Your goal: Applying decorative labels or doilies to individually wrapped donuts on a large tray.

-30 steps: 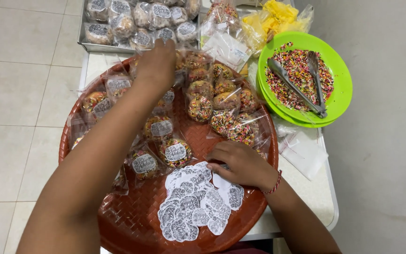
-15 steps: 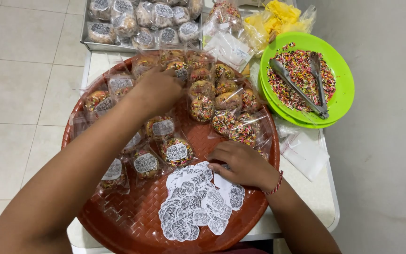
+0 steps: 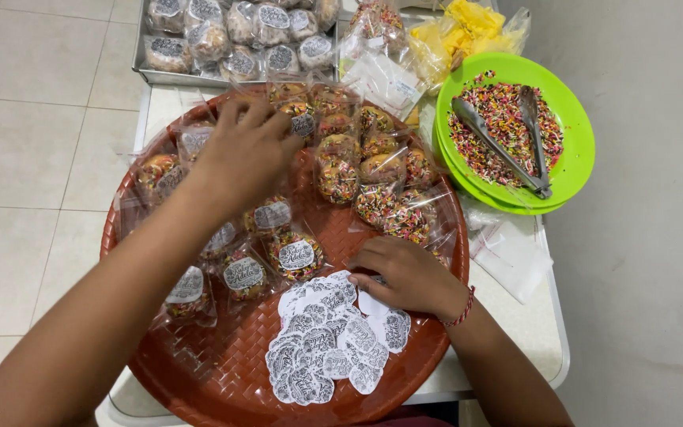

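My left hand (image 3: pixel 243 154) reaches across a round red woven tray (image 3: pixel 199 372). Its fingers are spread over clear-wrapped sprinkle doughnuts, and the fingertips touch one labelled packet (image 3: pixel 303 122). My right hand (image 3: pixel 405 273), with a red thread bracelet at the wrist, rests at the near right of the tray. Its curled fingertips pinch at a pile of white printed stickers (image 3: pixel 322 344). More labelled packets (image 3: pixel 294 255) lie between the two hands. Unlabelled wrapped doughnuts (image 3: pixel 385 202) sit to the right.
A green plate (image 3: pixel 575 119) holding coloured sprinkles and metal tongs (image 3: pixel 499 146) stands at the right. A metal tray (image 3: pixel 152 75) of labelled wrapped doughnuts sits at the back, with yellow bags (image 3: pixel 468 24) beside it. Empty clear bags (image 3: pixel 515 253) lie on the white table's right side.
My left hand has drawn back from the far rim of the tray toward the middle packets. My right hand has stayed on the sticker pile.
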